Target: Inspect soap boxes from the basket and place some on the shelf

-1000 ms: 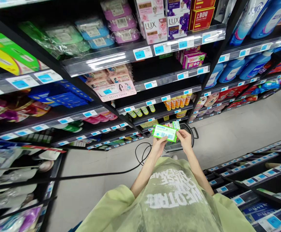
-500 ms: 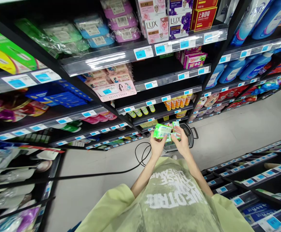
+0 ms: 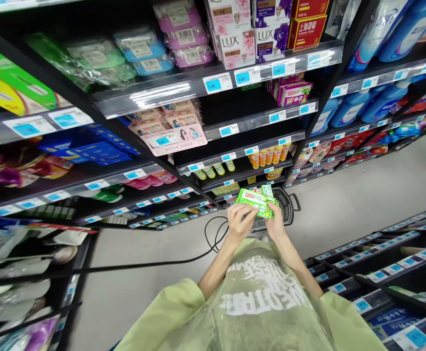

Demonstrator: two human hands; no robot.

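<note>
Both hands hold a green packet of bar soap (image 3: 253, 199) in front of my body, its printed face turned up toward me. My left hand (image 3: 238, 226) grips the packet's left and lower edge, fingers curled and thumb on the front. At the right end my right hand (image 3: 276, 225) closes on it, thumb toward the front. Just behind the packet's top right shows a small green-and-white piece (image 3: 267, 189); whether it is a second packet, and whether I hold it, I cannot tell. Below and beyond my hands a dark shopping basket (image 3: 284, 208) stands on the floor, partly hidden by them.
Ahead, black shelves carry LUX boxes (image 3: 237, 48), purple soap boxes (image 3: 294, 92), orange bottles (image 3: 270, 156) and blue detergent bottles (image 3: 352, 108). A black cable (image 3: 169, 264) crosses the left side and loops near the floor. More shelving (image 3: 392, 261) stands at the lower right.
The packet has turned over, from a pale printed side to its green front with large lettering. My left fingers have curled over its edge, and my right hand has shifted slightly down.
</note>
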